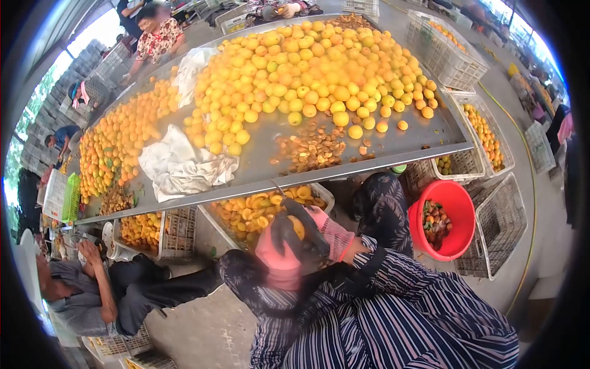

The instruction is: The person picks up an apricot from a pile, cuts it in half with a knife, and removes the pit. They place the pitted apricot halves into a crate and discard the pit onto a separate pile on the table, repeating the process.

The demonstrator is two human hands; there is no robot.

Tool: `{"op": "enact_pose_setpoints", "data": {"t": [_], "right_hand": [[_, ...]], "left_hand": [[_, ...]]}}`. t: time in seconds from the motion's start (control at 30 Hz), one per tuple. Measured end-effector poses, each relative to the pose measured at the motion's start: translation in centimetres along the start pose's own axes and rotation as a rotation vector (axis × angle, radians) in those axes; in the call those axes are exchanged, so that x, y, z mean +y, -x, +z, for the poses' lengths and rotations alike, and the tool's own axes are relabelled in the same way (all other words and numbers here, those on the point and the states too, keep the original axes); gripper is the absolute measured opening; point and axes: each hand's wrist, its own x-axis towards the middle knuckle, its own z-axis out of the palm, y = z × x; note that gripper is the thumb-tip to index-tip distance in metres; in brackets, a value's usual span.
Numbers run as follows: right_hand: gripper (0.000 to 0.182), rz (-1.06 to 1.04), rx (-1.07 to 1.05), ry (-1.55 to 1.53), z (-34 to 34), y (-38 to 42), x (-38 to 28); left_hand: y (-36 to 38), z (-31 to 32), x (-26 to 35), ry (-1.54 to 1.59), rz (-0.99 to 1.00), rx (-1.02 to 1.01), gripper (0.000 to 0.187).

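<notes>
Both my hands wear pink gloves with dark coating, close together above a crate of cut apricots [246,212]. My left hand [279,249] is slightly blurred and closed around an apricot [297,227], part of which shows between the hands. My right hand [310,230] is wrapped round a thin knife [278,187], its blade pointing up toward the table edge. Its handle is hidden in the glove. In front, a metal table [393,150] bears a large heap of whole apricots [295,67] and a small pile of brown pits [313,147].
White cloths [178,163] lie on the table. To my right stand a red bucket [418,212] with dark contents and an empty plastic crate [507,221]. A person [80,289] sits at my left; another person [158,37] is across the table.
</notes>
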Motion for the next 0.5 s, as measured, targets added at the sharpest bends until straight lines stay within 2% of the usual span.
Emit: {"op": "enact_pose_setpoints", "data": {"t": [0.07,0.1,0.13,0.2,0.23,0.27,0.33,0.37,0.4,0.47,0.5], "right_hand": [[0.031,0.734,0.058,-0.635,0.1,-1.4,1.1],[0.025,0.672,0.162,-0.561,0.9,-1.1,1.3],[0.025,0.676,0.156,-0.556,1.3,-1.1,1.7],[0.023,0.53,0.164,-0.527,2.1,-1.3,2.2],[0.02,0.548,0.284,-0.65,3.0,-1.2,1.6],[0.02,0.556,0.279,-0.649,3.7,-1.3,1.5],[0.02,0.501,0.359,-0.652,4.6,-1.4,1.5],[0.025,0.413,0.339,-0.26,4.8,-1.2,2.4],[0.025,0.417,0.33,-0.254,4.9,-1.2,2.2],[0.035,0.233,0.261,0.208,5.1,-1.4,1.1],[0.042,0.256,0.214,0.264,5.0,-1.6,0.4]], "left_hand": [[-0.1,-0.7,0.6,-0.015,-0.099,-0.052,0.031],[0.1,-1.1,0.6,-0.097,-0.071,-0.081,0.03],[0.3,-1.3,0.3,-0.096,-0.077,-0.074,0.03],[0.6,-1.7,-0.1,-0.169,-0.088,-0.11,0.029],[0.6,-2.0,-0.4,-0.19,-0.038,-0.107,0.031],[0.6,-1.9,-0.5,-0.192,-0.047,-0.106,0.031],[0.6,-1.4,-1.1,0.068,-0.294,-0.014,0.032],[1.0,-1.1,-2.1,0.093,-0.326,0.015,0.035],[1.3,-0.4,-3.9,0.095,-0.334,0.023,0.035],[1.8,0.5,-7.0,-0.443,0.102,-0.003,0.025],[1.3,-0.6,-4.6,-0.313,-0.103,-0.11,0.029]]}}
